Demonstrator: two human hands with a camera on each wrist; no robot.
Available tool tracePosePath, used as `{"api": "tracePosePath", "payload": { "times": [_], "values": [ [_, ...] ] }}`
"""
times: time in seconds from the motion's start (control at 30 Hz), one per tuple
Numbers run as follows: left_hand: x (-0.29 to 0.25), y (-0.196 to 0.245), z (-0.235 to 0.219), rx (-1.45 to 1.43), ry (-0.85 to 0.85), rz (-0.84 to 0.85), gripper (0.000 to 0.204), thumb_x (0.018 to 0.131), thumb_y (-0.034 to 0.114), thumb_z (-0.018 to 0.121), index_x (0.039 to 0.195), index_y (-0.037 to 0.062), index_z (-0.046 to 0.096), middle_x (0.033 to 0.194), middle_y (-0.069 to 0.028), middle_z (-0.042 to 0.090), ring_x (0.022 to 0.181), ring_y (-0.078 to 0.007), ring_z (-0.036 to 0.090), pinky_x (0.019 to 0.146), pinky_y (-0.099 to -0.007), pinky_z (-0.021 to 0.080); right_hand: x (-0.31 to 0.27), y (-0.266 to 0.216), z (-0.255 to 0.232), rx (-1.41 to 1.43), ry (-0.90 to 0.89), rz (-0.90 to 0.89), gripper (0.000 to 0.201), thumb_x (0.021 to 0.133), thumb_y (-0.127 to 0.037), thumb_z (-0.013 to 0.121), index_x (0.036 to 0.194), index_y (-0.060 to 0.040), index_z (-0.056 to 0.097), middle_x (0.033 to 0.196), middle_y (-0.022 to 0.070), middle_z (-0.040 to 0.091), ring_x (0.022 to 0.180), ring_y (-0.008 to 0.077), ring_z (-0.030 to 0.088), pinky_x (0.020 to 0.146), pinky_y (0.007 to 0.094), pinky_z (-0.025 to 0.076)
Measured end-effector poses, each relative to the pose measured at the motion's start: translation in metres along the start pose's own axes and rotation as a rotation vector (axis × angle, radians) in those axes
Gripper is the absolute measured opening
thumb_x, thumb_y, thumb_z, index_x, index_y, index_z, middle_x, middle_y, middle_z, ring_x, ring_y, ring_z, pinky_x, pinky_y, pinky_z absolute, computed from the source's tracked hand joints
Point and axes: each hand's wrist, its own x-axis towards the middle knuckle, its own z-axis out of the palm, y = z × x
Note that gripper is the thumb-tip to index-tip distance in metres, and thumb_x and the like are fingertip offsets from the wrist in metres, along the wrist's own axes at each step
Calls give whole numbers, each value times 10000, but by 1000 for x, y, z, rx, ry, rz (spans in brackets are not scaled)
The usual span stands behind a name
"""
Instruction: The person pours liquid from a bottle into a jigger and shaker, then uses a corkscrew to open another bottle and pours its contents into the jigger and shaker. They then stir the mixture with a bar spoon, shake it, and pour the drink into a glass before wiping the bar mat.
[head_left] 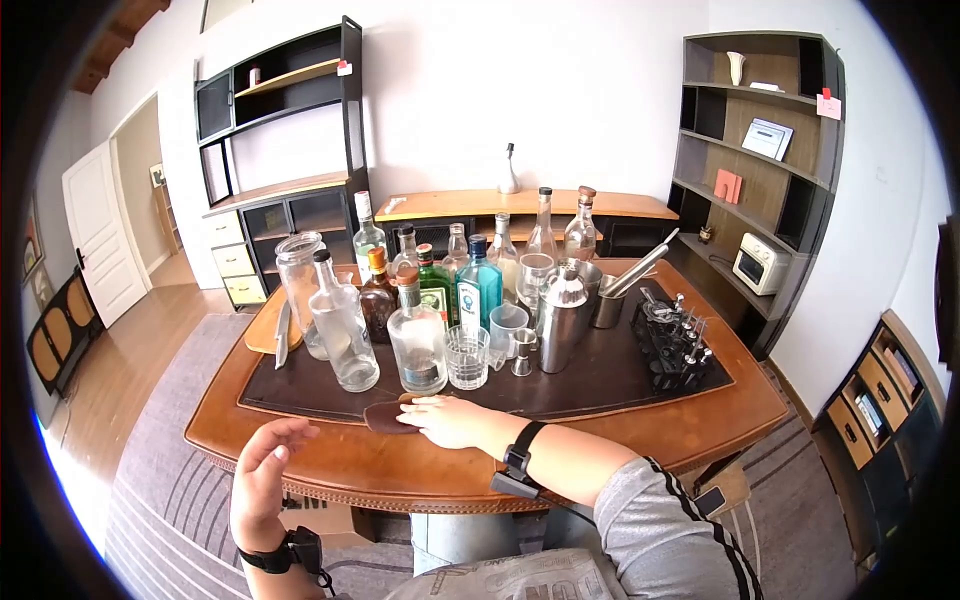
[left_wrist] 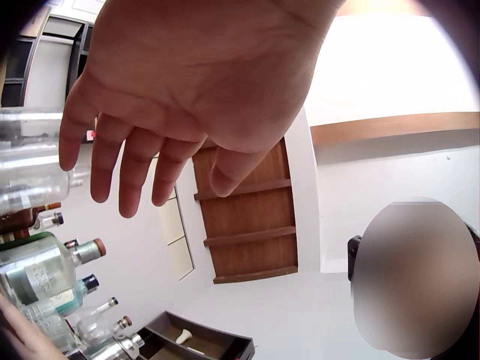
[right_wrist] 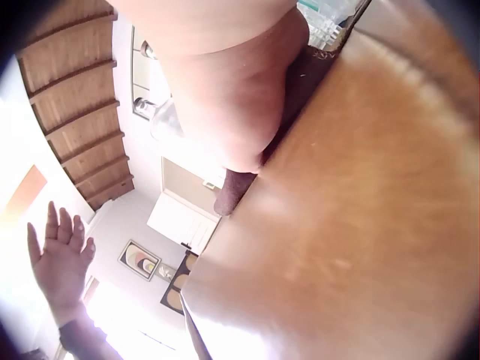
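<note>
At the front edge of the table, my right hand (head_left: 445, 420) lies palm down with its fingers extended over a dark brown, cloth-like piece (head_left: 383, 419). In the right wrist view, the brown piece (right_wrist: 232, 192) sticks out beyond my right hand (right_wrist: 232, 101), whose fingertips are hidden. My left hand (head_left: 262, 480) is raised off the table's front left edge, holding nothing; the left wrist view shows that hand (left_wrist: 199, 75) with fingers spread and loosely extended. Behind the right hand stand a cork-topped clear bottle (head_left: 417, 345) and a cut-glass tumbler (head_left: 468, 360).
Several bottles, including a blue one (head_left: 479, 285), crowd the middle of the table (head_left: 345, 462). A steel shaker (head_left: 563, 320) and jigger (head_left: 522, 353) are right of them. A black rack of bar tools (head_left: 672, 345) stands farther right; a knife (head_left: 282, 335) lies left.
</note>
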Motion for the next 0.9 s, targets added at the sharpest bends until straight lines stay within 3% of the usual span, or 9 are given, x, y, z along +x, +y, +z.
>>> {"api": "tracePosePath", "payload": {
  "times": [0.13, 0.27, 0.33, 0.47, 0.53, 0.67, 0.73, 0.83, 0.9],
  "values": [
    [7, -9, 18, -71, -218, -75, 358, 903, 76, 532, 1232, -60, 566, 1162, -144, 654, 1111, -202, 582, 1003, -333, 408, 6, 15, 20, 84, 4, 117, 401, 856, -85, 507, 1242, -78, 615, 1389, 149, 535, 1307, 316, 481, 1090, 419, 396],
    [7, -16, 28, -29, -335, -132, 364, 896, 23, 517, 1246, -69, 552, 1166, -147, 655, 1123, -211, 588, 1009, -334, 415, -45, 10, -16, -137, -40, 261, 326, 859, -88, 501, 1152, -22, 629, 1188, 194, 636, 1014, 328, 651, 876, 415, 553],
    [8, -24, 27, -78, -388, -144, 375, 887, 13, 520, 1253, -68, 551, 1155, -154, 660, 1125, -221, 593, 1009, -342, 416, -95, 3, -39, -279, -19, 480, 293, 862, -113, 503, 1088, 22, 630, 1088, 204, 656, 881, 333, 676, 755, 427, 585],
    [17, -43, 30, -140, -446, -177, 373, 887, 14, 536, 1251, -65, 555, 1123, -155, 672, 1098, -226, 609, 981, -339, 432, -224, -24, -65, -612, -2, 914, 409, 847, -123, 494, 1205, 58, 576, 1193, 247, 623, 1011, 344, 654, 796, 415, 569],
    [25, -51, 35, -113, -475, -189, 354, 896, 21, 540, 1240, -62, 565, 1105, -149, 678, 1080, -220, 616, 968, -333, 439, -284, -49, -84, -624, 31, 975, 379, 831, -125, 501, 1141, 67, 605, 1129, 267, 644, 995, 353, 659, 799, 422, 562],
    [50, -50, 63, -93, -511, -204, 305, 910, 30, 551, 1201, -52, 595, 1062, -138, 689, 1042, -207, 629, 948, -320, 450, -347, -98, -163, -275, -270, 1302, 228, 767, -105, 518, 893, -8, 682, 872, 231, 675, 839, 374, 660, 765, 453, 526],
    [68, -44, 80, -70, -515, -197, 285, 912, 30, 554, 1181, -49, 606, 1042, -136, 691, 1022, -201, 635, 939, -315, 459, -368, -99, -190, -152, -210, 1248, 221, 766, -116, 521, 895, -40, 685, 850, 209, 668, 819, 396, 645, 745, 465, 511],
    [101, -44, 107, -279, -438, -151, 232, 940, 77, 525, 1110, -45, 625, 944, -117, 690, 918, -202, 660, 870, -317, 505, -320, -102, -220, -105, 398, 1157, 219, 864, -58, 550, 1055, -38, 655, 947, 213, 672, 906, 381, 646, 794, 397, 515],
    [127, -50, 118, -354, -433, -107, 229, 956, 136, 519, 1050, -38, 633, 914, -117, 687, 879, -209, 662, 830, -327, 515, -295, -78, -205, -155, 616, 935, 307, 889, -43, 572, 1193, -20, 609, 1052, 219, 668, 960, 360, 662, 840, 384, 515]
  ]
}}
